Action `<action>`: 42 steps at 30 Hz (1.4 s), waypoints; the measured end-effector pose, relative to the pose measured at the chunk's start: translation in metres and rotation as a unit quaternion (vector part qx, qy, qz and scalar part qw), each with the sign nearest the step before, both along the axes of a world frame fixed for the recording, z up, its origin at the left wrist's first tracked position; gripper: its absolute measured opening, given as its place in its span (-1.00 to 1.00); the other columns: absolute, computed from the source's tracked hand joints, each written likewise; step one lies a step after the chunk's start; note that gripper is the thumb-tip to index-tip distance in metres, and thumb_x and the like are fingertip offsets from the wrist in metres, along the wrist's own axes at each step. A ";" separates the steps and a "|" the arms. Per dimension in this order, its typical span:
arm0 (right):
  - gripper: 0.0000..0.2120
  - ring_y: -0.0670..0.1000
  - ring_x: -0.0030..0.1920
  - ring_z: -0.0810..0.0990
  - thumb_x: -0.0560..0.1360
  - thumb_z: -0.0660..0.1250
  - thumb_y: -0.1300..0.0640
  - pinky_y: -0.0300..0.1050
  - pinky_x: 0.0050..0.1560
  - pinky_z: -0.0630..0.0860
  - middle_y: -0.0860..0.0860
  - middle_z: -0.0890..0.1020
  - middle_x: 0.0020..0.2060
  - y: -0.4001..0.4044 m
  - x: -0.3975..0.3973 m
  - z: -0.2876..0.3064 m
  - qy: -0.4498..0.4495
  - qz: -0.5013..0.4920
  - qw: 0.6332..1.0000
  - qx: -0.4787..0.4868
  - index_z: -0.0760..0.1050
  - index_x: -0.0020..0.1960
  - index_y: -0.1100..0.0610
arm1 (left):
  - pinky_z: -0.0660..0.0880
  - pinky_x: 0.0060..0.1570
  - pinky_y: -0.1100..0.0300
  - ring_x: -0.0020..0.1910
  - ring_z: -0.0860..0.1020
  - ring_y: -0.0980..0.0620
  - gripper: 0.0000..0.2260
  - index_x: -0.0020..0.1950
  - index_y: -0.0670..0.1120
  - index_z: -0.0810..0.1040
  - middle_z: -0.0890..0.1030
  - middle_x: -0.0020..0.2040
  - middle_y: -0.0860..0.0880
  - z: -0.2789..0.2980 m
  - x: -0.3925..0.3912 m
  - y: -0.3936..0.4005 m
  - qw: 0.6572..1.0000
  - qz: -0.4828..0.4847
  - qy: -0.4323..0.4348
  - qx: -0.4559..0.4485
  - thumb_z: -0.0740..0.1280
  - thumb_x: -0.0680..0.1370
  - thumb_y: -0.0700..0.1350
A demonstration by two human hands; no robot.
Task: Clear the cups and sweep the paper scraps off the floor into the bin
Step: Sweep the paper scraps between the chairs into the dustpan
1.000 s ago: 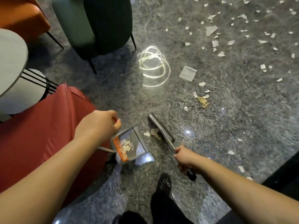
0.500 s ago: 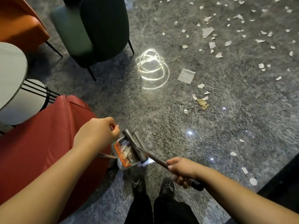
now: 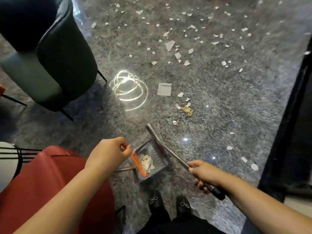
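A grey dustpan [image 3: 157,157] with an orange comb edge rests on the floor in front of my feet, holding a small heap of paper scraps [image 3: 147,162]. My left hand [image 3: 109,153] grips the top of the dustpan's upright handle. My right hand [image 3: 204,174] grips the dark handle of a broom [image 3: 170,153]; its grey head lies at the far side of the pan's mouth. Many white paper scraps [image 3: 178,55] litter the grey floor farther out. Closer lie a square piece [image 3: 164,89] and a brownish crumpled bit [image 3: 187,110].
A red armchair [image 3: 42,183] stands at my left, touching my left arm. A dark green chair [image 3: 50,53] on thin black legs stands at the upper left. A white round table with a black wire base [image 3: 10,154] is at the far left. A black panel [image 3: 297,125] runs along the right.
The broom head has swung from inside the dustpan back out to the far side of the pan's mouth. The camera has tilted up, showing more of the scattered scraps.
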State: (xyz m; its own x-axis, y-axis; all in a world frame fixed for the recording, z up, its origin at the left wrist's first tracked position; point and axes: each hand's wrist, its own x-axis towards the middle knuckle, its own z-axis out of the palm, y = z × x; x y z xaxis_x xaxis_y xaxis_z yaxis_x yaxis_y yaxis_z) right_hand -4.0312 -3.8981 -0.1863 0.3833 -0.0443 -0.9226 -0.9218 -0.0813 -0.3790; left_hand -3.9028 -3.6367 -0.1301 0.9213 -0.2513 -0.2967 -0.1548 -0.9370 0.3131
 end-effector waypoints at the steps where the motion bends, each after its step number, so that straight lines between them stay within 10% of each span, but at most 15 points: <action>1: -0.64 -0.11 -0.65 0.31 0.66 0.06 0.18 -0.37 -0.60 0.26 0.08 0.37 -0.43 -0.005 0.001 0.004 -0.003 -0.023 1.000 -0.001 0.23 0.43 0.02 | 0.44 -0.30 0.18 -0.32 0.53 0.06 -0.83 -0.27 0.10 0.49 0.52 -0.40 0.11 0.003 0.005 -0.010 1.000 -0.018 0.001 -0.007 0.37 0.51 0.04; 29: -0.57 0.00 -0.56 0.36 0.63 0.11 0.21 -0.24 -0.51 0.30 0.15 0.45 -0.45 -0.334 -0.219 -0.025 0.007 -0.406 0.902 -0.151 0.20 0.49 0.14 | 0.47 -0.27 0.14 -0.24 0.55 -0.11 -0.86 -0.18 0.06 0.53 0.56 -0.35 0.02 0.008 -0.036 -0.457 0.944 -0.327 -0.022 0.027 0.27 0.53 0.06; 37: -0.79 0.03 -0.55 0.33 0.59 0.07 0.29 -0.19 -0.52 0.27 0.12 0.37 -0.54 -0.408 -0.233 -0.056 0.033 -0.387 0.910 -0.146 0.34 -0.20 0.18 | 0.55 -0.22 0.10 -0.26 0.57 -0.07 -0.88 -0.15 0.08 0.58 0.61 -0.29 -0.01 0.008 -0.031 -0.497 0.957 -0.283 -0.028 0.049 0.33 0.52 0.08; 42: -0.75 0.00 -0.54 0.27 0.61 0.02 0.30 -0.31 -0.59 0.24 0.08 0.33 -0.64 -0.422 -0.212 -0.076 0.063 -0.411 0.904 -0.101 0.25 -0.24 0.16 | 0.50 -0.33 0.15 -0.35 0.54 0.02 -0.89 -0.17 0.11 0.55 0.58 -0.35 0.05 0.007 -0.027 -0.489 0.966 -0.250 -0.026 0.065 0.33 0.53 0.09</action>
State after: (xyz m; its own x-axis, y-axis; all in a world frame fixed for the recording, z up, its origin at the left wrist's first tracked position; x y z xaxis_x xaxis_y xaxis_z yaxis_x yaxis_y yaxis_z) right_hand -4.2429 -4.3202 -0.2626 0.0357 -0.4382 -0.8982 -0.7367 0.5957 -0.3199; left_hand -3.9297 -4.1256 -0.1229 0.7090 -0.6322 -0.3125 -0.6102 -0.7721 0.1778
